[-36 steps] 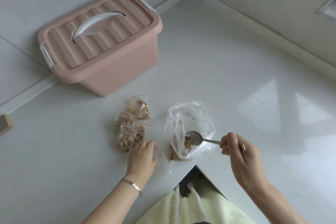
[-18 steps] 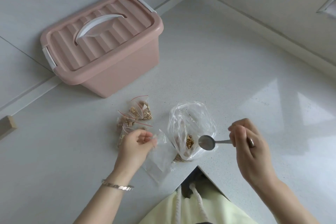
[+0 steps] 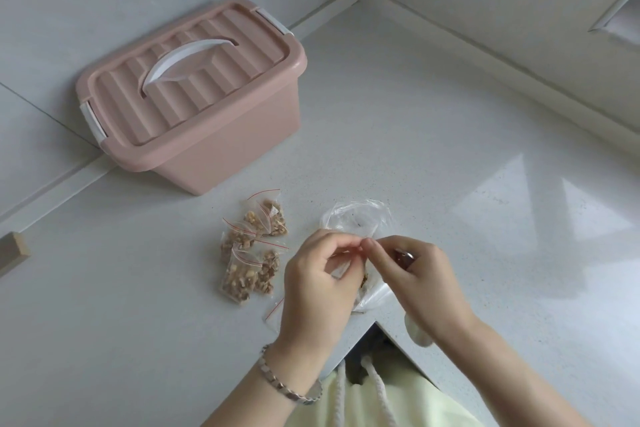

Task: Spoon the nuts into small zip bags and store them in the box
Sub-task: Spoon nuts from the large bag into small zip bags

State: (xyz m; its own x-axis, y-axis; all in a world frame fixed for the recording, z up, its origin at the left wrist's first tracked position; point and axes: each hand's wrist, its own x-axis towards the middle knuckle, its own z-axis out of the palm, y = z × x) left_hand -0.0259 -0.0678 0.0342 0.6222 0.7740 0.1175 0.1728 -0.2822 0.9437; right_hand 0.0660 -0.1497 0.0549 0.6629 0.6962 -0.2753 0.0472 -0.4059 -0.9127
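The small zip bag (image 3: 341, 269) is held up just above the near edge of the tabletop (image 3: 450, 135), where that edge cuts in to a notch. Most of the bag is hidden behind the fingers. The left hand (image 3: 318, 282) and the right hand (image 3: 417, 276) meet over it, thumb and forefinger of each pinched tight on its top rim from opposite sides. That hold looks meant to pull the zip mouth apart so nuts can go in. A glint of metal among the curled right fingers is probably the spoon (image 3: 408, 256), tucked away but ready while the fingertips work. Behind and beneath the hands lies the large clear bag (image 3: 360, 217). A few brown nuts (image 3: 363, 282) show through it between the hands, close enough for a short scoop. A red-striped scrap of clear plastic (image 3: 275, 308) by the left wrist may be a spare bag; I cannot tell. Just to the left of the left hand the filled zip bags (image 3: 252, 250) lie heaped together, set aside out of the working spot. Beyond them, at the far left edge against the wall, stands the pink box (image 3: 221, 149) with its lid (image 3: 180, 94) shut, so storing has not begun.
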